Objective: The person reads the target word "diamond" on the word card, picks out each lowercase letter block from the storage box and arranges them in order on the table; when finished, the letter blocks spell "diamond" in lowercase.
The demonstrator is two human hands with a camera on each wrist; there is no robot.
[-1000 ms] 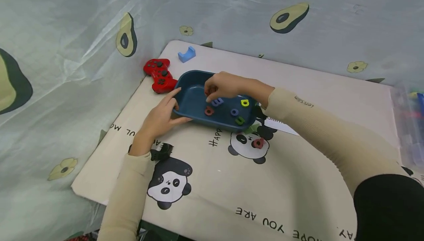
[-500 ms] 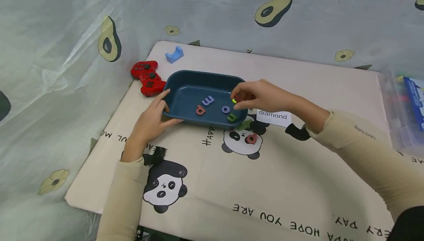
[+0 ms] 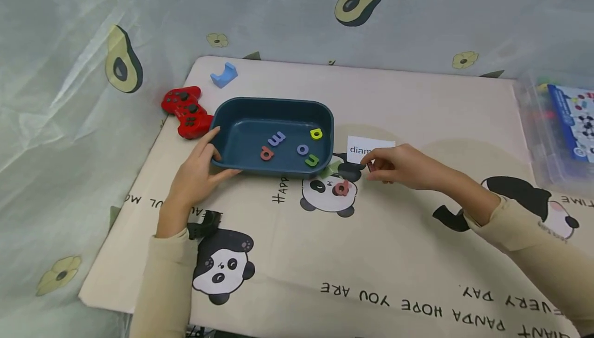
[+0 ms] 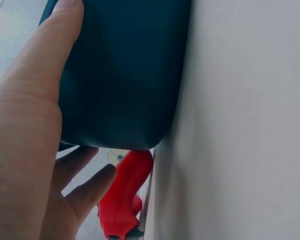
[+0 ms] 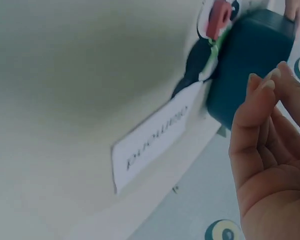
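Note:
A dark blue tray (image 3: 274,167) stands on the table with several small plastic letters in it, among them a purple m (image 3: 277,138), a yellow letter (image 3: 316,133), a purple o (image 3: 302,149), a green letter (image 3: 312,160) and a red letter (image 3: 266,153). My left hand (image 3: 192,175) holds the tray's near-left corner, thumb along the near side and fingers at the left end. My right hand (image 3: 401,167) pinches a small dark red piece (image 3: 369,166), mostly hidden by the fingertips, right of the tray. Behind those fingers lies a white card (image 3: 364,144) printed "diamond", partly covered.
Another red letter (image 3: 342,188) lies on the table before the tray's right end. A red game controller (image 3: 187,113) touches the tray's left side, with a blue curved block (image 3: 225,75) behind. A clear plastic box (image 3: 533,131) stands at the right edge.
My right hand has moved from over the tray out to the right, in front of the card, with the small red piece. My left hand stays at the tray's corner; the head view has shifted right.

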